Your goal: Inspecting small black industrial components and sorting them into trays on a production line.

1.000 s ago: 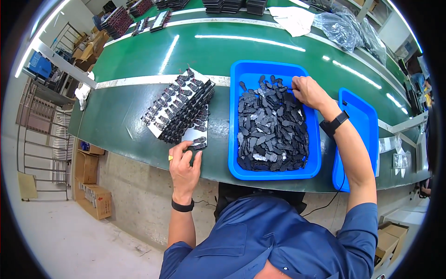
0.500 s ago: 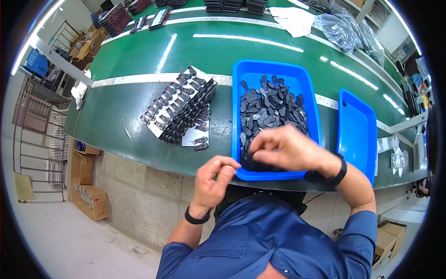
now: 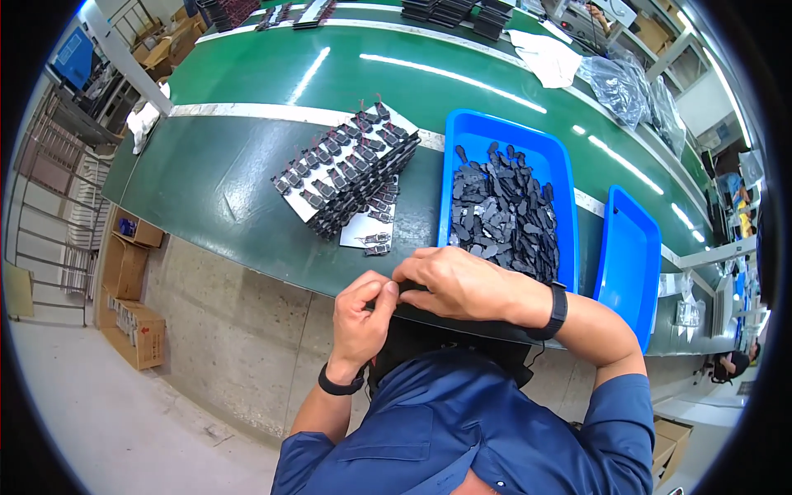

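Note:
My left hand (image 3: 360, 318) and my right hand (image 3: 462, 285) meet fingertip to fingertip just over the table's front edge. Thumb and index finger of the left are pinched together; what they hold is hidden. The right hand's fingers are curled closed, and a dark patch shows between thumb and fingers, too small to name. Right of them a blue tray (image 3: 568, 214) holds a heap of flat black pieces (image 3: 503, 206), narrow with rounded ends. To the left, a stack of white boards (image 3: 351, 169) carries rows of small black parts with thin red wires.
A second blue tray (image 3: 631, 268) lies farther right. Across the green table (image 3: 412, 91) are dark stacks (image 3: 491, 18), a white cloth (image 3: 544, 58) and clear plastic bags (image 3: 615, 87). Cardboard boxes (image 3: 136, 330) stand on the floor at left.
My right hand has moved left from over the tray of black pieces to my left hand, and their fingertips now meet. The view has shifted slightly.

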Demonstrator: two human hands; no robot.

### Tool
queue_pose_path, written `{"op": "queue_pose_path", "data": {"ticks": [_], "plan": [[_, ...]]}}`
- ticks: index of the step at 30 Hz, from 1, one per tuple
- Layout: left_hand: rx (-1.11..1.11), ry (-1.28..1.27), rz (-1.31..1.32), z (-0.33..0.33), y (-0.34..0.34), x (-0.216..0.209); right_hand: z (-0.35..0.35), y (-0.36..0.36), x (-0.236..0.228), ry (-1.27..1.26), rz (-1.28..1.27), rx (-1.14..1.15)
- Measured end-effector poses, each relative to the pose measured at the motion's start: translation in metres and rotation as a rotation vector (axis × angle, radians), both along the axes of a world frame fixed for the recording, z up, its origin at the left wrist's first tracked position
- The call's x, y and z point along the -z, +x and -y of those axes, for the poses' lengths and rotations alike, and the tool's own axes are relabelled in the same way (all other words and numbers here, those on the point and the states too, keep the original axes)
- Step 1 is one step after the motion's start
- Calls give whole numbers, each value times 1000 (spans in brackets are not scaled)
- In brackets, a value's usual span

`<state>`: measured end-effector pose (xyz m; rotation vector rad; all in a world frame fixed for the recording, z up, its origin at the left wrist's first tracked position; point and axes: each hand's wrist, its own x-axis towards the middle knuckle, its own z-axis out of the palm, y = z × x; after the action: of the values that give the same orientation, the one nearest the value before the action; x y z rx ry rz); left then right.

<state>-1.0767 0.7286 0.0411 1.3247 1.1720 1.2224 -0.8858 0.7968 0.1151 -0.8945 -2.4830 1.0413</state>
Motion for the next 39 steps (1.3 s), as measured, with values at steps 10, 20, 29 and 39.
{"op": "queue_pose_path", "data": {"ticks": [10,20,29,39], "plan": [[-270,55,-199,-11,-30,14,-46,-33,36,323,195,11],[-301,69,-164,-13,-32,16,-47,-43,46,399,174,-35],[-252,57,-141,-7,-34,21,-45,-41,37,390,246,15],[-14,135,531,0,43,-23,31,12,-24,10,-197,602]]}}
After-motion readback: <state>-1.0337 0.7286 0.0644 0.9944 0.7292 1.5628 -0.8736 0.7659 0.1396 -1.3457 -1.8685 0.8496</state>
